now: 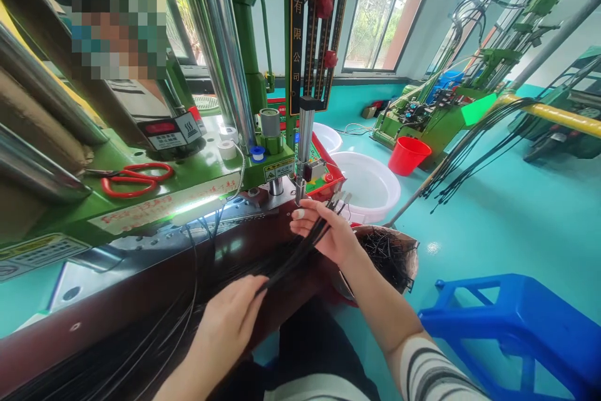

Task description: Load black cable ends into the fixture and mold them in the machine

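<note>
A bundle of thin black cables [297, 255] runs between my two hands above the dark red work surface [277, 310]. My left hand [230, 316] is closed around its lower part. Higher up, my right hand [332, 235] holds the bundle near its far end, the cables lying across the palm with the fingers reaching to the left. Pale cable ends [340, 198] stick up past that hand. Many more black cables [136, 351] lie along the surface at the lower left.
A green press machine [188, 201] stands in front, with red-handled scissors [136, 180] on its ledge. To the right are a bin of black scraps [387, 257], a white basin [375, 185], a red bucket [409, 156] and a blue stool [521, 307]. Black cables [474, 147] hang from a yellow bar.
</note>
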A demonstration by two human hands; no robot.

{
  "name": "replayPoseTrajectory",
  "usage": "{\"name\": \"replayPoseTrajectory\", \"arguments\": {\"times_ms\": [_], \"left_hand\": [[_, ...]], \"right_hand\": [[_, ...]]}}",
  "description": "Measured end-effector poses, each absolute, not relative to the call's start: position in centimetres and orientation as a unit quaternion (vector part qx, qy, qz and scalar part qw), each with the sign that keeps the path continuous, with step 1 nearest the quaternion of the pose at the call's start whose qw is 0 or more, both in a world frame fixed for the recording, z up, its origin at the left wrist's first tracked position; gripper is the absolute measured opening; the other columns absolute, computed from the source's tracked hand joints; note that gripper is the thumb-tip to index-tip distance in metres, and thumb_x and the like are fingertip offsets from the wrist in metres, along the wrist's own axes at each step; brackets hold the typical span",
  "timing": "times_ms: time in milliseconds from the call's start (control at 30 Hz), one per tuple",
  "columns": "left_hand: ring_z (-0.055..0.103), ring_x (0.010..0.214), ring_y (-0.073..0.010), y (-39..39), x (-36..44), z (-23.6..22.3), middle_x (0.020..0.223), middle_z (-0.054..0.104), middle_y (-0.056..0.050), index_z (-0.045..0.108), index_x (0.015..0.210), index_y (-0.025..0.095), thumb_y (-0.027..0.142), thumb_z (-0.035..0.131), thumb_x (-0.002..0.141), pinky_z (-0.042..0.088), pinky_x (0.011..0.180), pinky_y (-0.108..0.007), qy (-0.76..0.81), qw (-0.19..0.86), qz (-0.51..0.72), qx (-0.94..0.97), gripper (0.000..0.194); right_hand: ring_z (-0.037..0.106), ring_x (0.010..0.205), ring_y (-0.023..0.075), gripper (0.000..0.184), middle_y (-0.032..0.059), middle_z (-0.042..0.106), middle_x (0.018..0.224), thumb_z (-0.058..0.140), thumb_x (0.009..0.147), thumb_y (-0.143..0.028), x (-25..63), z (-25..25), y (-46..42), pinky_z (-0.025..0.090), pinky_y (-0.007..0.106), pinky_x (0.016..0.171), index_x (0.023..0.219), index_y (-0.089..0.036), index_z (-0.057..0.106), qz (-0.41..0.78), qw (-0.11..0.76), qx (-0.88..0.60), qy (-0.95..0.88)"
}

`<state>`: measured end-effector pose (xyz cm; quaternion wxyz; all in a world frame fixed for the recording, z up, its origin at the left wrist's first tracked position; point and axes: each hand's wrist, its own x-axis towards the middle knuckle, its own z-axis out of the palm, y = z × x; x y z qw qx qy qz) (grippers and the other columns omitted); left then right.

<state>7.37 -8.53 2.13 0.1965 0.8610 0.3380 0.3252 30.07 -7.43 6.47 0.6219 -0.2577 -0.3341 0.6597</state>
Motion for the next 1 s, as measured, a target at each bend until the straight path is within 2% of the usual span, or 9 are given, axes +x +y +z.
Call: {"name": "replayPoseTrajectory", "arguments": {"times_ms": [133,200,267,400,500,600,667,833,1000], "left_hand": [[0.060,0.065,-0.0183,-11.4,6.4,2.4,0.069,0.064,-0.003,0.061,0.087,0.021,0.022,0.052,0.076,0.045,0.061,-0.027,0.321,0.320,0.110,0.885,0.014],[0.060,0.070,-0.0210,-12.4,6.7,2.9,0.073,0.064,-0.003,0.061,0.097,0.022,0.025,0.067,0.064,0.045,0.064,-0.029,0.326,0.442,0.039,0.835,0.034],[0.059,0.080,-0.0222,-13.0,8.1,3.3,0.085,0.064,-0.006,0.056,0.108,0.021,0.032,0.074,0.054,0.046,0.071,-0.030,0.302,0.611,0.085,0.727,0.058],[0.056,0.060,-0.0114,-13.1,12.2,3.1,0.068,0.058,-0.001,0.053,0.089,0.018,0.046,0.059,0.071,0.045,0.059,-0.024,0.282,0.816,0.325,0.386,0.034],[0.033,0.032,-0.0047,-12.9,14.1,2.5,0.044,0.041,0.008,0.048,0.082,0.019,0.044,0.054,0.077,0.030,0.037,-0.018,0.280,0.842,0.368,0.278,0.026],[0.030,0.029,-0.0043,-12.7,14.7,1.9,0.041,0.041,0.008,0.048,0.080,0.018,0.043,0.052,0.079,0.025,0.034,-0.018,0.293,0.838,0.357,0.290,0.025],[0.036,0.031,-0.0052,-12.4,14.8,1.7,0.043,0.045,0.006,0.050,0.076,0.016,0.042,0.053,0.079,0.026,0.035,-0.018,0.312,0.830,0.335,0.319,0.027],[0.045,0.041,-0.0071,-11.6,15.0,2.0,0.052,0.051,0.002,0.054,0.077,0.012,0.041,0.056,0.076,0.034,0.041,-0.020,0.330,0.828,0.352,0.287,0.029],[0.041,0.040,-0.0070,-11.3,15.2,2.1,0.052,0.048,0.003,0.054,0.080,0.012,0.044,0.055,0.075,0.031,0.037,-0.021,0.339,0.824,0.367,0.268,0.032]], "right_hand": [[0.064,0.080,0.0211,0.030,0.0085,0.068,0.081,0.047,0.085,-0.037,29.0,6.1,-8.3,0.043,0.043,0.086,0.089,-0.013,0.064,0.696,0.522,-0.223,-0.441],[0.060,0.097,0.0232,0.034,0.0115,0.066,0.095,0.048,0.085,-0.039,27.9,5.8,-9.2,0.038,0.042,0.094,0.092,-0.011,0.066,0.704,0.428,-0.200,-0.530],[0.051,0.111,0.0228,0.035,0.0114,0.059,0.115,0.050,0.084,-0.042,26.9,5.6,-9.9,0.033,0.038,0.099,0.096,-0.013,0.066,0.695,0.347,-0.204,-0.596],[0.050,0.112,0.0216,0.035,0.0077,0.048,0.129,0.053,0.082,-0.041,25.9,4.6,-9.9,0.041,0.036,0.093,0.106,-0.019,0.063,0.699,0.295,-0.278,-0.589],[0.056,0.105,0.0209,0.043,0.0094,0.057,0.118,0.055,0.080,-0.039,26.3,4.4,-8.7,0.042,0.039,0.091,0.119,-0.020,0.053,0.718,0.370,-0.288,-0.515],[0.057,0.105,0.0209,0.045,0.0095,0.056,0.121,0.050,0.083,-0.040,27.0,5.6,-6.8,0.039,0.041,0.094,0.124,-0.021,0.048,0.702,0.443,-0.282,-0.482],[0.054,0.109,0.0203,0.041,0.0095,0.055,0.123,0.046,0.086,-0.039,27.4,7.0,-5.5,0.035,0.039,0.097,0.122,-0.020,0.050,0.678,0.401,-0.288,-0.544],[0.045,0.119,0.0184,0.048,0.0100,0.050,0.128,0.044,0.087,-0.037,27.7,8.7,-3.8,0.031,0.034,0.100,0.129,-0.016,0.043,0.612,0.134,-0.285,-0.726],[0.036,0.125,0.0194,0.056,0.0076,0.033,0.141,0.049,0.083,-0.038,27.5,8.1,-3.9,0.033,0.028,0.098,0.134,-0.019,0.036,0.548,0.116,-0.244,-0.792]]}}
